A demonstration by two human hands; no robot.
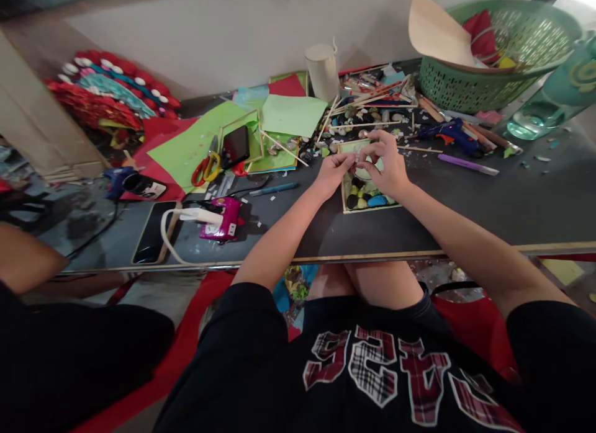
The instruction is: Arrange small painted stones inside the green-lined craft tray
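Left hand pinching small whitish item above pale-rimmed rectangular pebble tray; right hand curling alongside, fingers' closure unclear.

Dark T-shirt, short sleeves, plaid numerals (white-edged)
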